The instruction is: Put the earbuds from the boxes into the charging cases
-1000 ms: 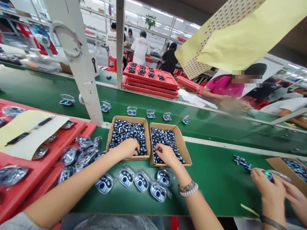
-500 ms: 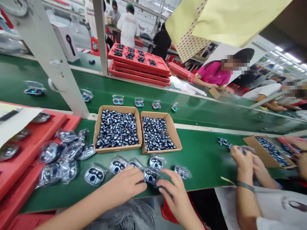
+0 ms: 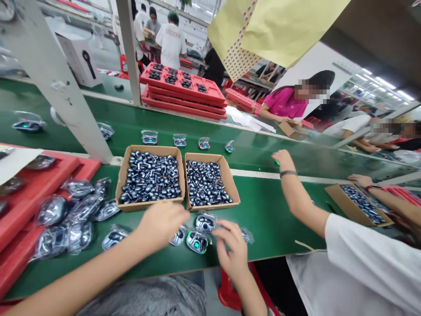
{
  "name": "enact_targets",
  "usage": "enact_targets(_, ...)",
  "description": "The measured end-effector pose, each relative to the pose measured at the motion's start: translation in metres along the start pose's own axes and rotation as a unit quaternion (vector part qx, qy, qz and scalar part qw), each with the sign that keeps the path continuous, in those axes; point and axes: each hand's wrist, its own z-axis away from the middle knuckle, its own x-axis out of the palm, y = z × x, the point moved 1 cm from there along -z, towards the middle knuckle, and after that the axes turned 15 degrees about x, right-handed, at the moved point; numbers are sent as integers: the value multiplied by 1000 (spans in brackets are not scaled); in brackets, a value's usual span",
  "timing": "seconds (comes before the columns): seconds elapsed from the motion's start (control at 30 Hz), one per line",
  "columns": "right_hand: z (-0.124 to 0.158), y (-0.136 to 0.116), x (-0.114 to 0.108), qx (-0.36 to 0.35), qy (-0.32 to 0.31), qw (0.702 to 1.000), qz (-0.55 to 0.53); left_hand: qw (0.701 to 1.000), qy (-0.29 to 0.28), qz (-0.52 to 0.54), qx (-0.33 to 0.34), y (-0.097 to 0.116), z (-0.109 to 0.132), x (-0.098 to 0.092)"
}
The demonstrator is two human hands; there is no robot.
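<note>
An open earbud case point(image 3: 197, 242) glowing green lies on the green bench in front of me, with earbuds in it. Just right of it is my right hand point(image 3: 232, 245), fingers apart and curved, nothing visible in them. My left hand point(image 3: 166, 221), blurred by motion, hovers at the front edge of the left carton point(image 3: 123, 175), which is full of dark earbuds; its fingertips are smeared. Beside it stands a second carton point(image 3: 234, 186) of earbuds. Another case point(image 3: 205, 223) in clear film sits behind the glowing one; a further case point(image 3: 114, 237) lies left, partly behind my forearm.
Wrapped cases point(image 3: 79, 235) are piled at the left beside red trays point(image 3: 42, 188). Several open cases point(image 3: 180, 140) stand along the rear belt. At the right, a co-worker's arm point(image 3: 296, 188) reaches across the bench. A metal post point(image 3: 66, 87) rises at the left.
My left hand has lifted off the cases toward the left carton. The case by my right hand now glows green. The co-worker's arm has stretched out to the belt. The view has shifted slightly.
</note>
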Motion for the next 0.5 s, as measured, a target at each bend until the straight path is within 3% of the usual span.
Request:
enact_targets(0.07,-34,-2,4,54,-14,998,42,988,-52,-8,-148,-42,-7,-5)
enact_targets(0.13,-72,-4,17,95,-86,987,102,972,-156,32,-174,-77,-12,-1)
enact_targets(0.2,-104,-7,33,104,-136,977,125,963,-202,59,-166,-98,-15,6)
enact_targets(0.33,-131,-7,54,114,-189,965,141,962,-202,80,-163,-107,-11,12)
enact_targets(0.5,-124,-1,51,141,-162,970,112,963,-160,106,-187,-109,-5,-1)
